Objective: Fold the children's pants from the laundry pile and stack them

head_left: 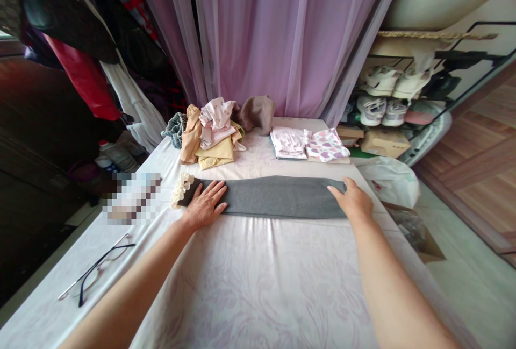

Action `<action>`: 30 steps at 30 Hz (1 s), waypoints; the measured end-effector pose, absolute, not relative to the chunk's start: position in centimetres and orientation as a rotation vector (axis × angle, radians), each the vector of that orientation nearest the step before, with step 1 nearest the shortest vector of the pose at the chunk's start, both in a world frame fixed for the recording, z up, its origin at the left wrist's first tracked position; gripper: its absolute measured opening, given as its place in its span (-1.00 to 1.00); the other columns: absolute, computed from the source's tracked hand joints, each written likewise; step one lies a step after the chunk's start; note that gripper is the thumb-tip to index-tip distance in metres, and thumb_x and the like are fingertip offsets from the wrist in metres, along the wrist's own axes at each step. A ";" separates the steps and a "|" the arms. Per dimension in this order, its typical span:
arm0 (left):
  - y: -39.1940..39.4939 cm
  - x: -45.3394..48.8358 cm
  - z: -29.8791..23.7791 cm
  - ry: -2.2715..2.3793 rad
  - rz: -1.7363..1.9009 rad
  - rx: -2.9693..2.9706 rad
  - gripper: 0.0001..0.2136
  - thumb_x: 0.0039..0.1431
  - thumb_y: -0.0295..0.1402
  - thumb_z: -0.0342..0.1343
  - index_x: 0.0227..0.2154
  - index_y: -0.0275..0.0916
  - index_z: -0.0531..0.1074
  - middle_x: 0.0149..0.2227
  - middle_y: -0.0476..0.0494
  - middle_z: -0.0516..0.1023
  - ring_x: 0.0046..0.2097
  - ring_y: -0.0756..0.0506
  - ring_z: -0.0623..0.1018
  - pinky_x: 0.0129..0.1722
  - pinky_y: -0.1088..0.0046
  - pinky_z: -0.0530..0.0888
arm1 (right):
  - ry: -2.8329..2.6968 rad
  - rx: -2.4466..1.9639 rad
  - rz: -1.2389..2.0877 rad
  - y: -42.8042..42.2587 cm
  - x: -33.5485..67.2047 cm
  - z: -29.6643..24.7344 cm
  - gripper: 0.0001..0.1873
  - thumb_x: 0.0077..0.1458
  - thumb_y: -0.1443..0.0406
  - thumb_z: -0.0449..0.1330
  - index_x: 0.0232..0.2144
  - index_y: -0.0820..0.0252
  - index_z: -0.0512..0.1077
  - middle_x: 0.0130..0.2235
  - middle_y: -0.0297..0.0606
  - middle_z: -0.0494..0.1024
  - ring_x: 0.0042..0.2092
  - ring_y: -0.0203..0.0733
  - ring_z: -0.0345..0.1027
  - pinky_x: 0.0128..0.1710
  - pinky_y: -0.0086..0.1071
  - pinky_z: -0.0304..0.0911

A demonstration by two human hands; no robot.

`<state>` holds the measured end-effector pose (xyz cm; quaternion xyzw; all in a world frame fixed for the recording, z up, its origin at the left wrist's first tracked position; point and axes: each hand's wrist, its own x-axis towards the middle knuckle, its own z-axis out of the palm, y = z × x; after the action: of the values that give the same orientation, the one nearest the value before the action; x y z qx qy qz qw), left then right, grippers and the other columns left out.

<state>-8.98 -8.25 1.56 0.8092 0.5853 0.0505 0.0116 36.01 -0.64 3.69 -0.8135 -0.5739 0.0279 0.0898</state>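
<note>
A long grey garment (278, 196) lies folded into a narrow strip across the white patterned bed (250, 284), with a cream lace trim (181, 189) at its left end. My left hand (205, 205) lies flat on that left end, fingers spread and open. My right hand (352, 198) rests on the right end, fingers curled down onto the cloth edge.
A heap of unfolded clothes (213, 131) sits at the back of the bed, with two folded pieces (308, 143) to its right. Glasses (97, 271) lie near the left edge. Hanging clothes crowd the left; a shoe rack (387, 96) and a white bag (389, 179) stand on the right.
</note>
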 end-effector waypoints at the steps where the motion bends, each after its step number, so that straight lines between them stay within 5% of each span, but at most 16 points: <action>1: -8.2 -8.8 1.6 1.826 0.152 2.517 -0.47 0.36 -0.08 -0.23 0.31 -0.11 0.11 0.36 -0.13 0.11 0.38 -0.24 0.08 0.31 -0.14 0.00 | -1.719 -2.403 0.024 -0.7 35.7 3.7 -0.35 0.17 -0.01 0.07 0.18 0.23 0.26 -0.04 0.09 0.52 -0.07 0.17 0.42 -0.17 -0.13 0.28; 6: -8.2 -8.5 1.5 1.826 0.155 2.519 -0.48 0.36 -0.10 -0.21 0.32 -0.09 0.11 0.37 -0.12 0.09 0.38 -0.23 0.08 0.32 -0.13 -0.07 | -1.881 -1.957 -0.225 -1.7 30.6 4.4 -0.52 0.21 0.17 0.04 0.12 0.24 0.35 0.17 0.08 0.37 0.11 0.16 0.28 0.00 -0.04 0.21; 12: -8.4 -8.9 1.9 1.731 0.221 2.541 -0.44 0.31 0.00 -0.14 0.30 -0.08 0.14 0.36 -0.18 0.13 0.37 -0.29 0.10 0.30 -0.20 -0.07 | -2.346 -1.144 0.153 -4.9 21.5 3.0 -0.79 0.17 0.21 0.17 -0.18 0.06 0.55 0.05 -0.19 0.52 0.05 -0.09 0.36 0.04 -0.21 0.24; 19: -9.2 -9.4 1.6 1.660 0.517 2.576 -0.61 0.18 -0.01 0.10 -0.05 -0.12 0.48 0.16 -0.22 0.46 0.22 -0.28 0.38 0.25 -0.13 0.16 | -2.247 -1.095 0.205 -7.8 20.9 0.1 -0.86 0.10 0.32 0.24 -0.27 0.03 0.57 -0.10 -0.25 0.59 -0.05 -0.12 0.41 -0.07 -0.22 0.26; 24: -9.9 -9.3 1.3 1.570 0.698 2.710 -0.80 0.25 -0.16 0.08 -0.28 -0.13 0.53 -0.02 -0.13 0.60 0.08 -0.17 0.52 0.23 0.02 0.25 | -2.161 -1.048 0.128 -8.2 20.7 -0.1 -0.85 0.18 0.33 0.18 -0.36 0.05 0.55 -0.22 -0.28 0.61 -0.14 -0.18 0.42 -0.12 -0.28 0.24; 30: -10.3 -9.1 1.4 1.490 0.781 2.802 -0.81 0.31 -0.26 0.03 -0.30 -0.14 0.52 -0.11 -0.08 0.63 0.00 -0.11 0.56 0.18 0.13 0.34 | -2.139 -0.971 0.101 -8.5 20.5 0.2 -0.84 0.20 0.34 0.15 -0.37 0.10 0.52 -0.27 -0.29 0.60 -0.17 -0.21 0.41 -0.14 -0.31 0.20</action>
<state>-9.14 -10.34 1.38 0.8556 0.4550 0.2385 -0.0635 20.52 -8.55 0.15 -0.3810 -0.8396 0.0398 0.3850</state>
